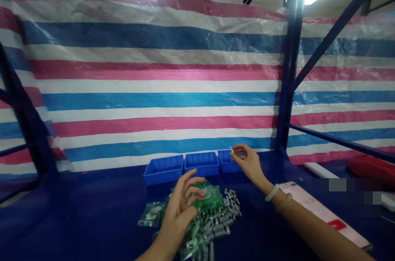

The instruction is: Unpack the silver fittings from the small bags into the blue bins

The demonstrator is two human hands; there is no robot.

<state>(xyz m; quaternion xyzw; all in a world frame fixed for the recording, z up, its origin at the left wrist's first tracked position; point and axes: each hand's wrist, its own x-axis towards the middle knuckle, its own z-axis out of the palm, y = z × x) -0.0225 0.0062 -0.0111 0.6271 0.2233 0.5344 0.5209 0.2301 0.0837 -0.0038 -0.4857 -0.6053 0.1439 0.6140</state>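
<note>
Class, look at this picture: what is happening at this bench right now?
A person is working over a pile of small grey metal parts mixed with green plastic bags on a dark blue table. The left hand rests on the pile. The right hand pinches one small metal piece above the rightmost of three blue bins. A phone lies at the right.

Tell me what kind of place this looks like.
Probably a small workshop or warehouse sorting station: dark blue steel racking, three blue plastic sorting bins, and a pile of small grey metal parts in clear green plastic bags on the bench.
</note>
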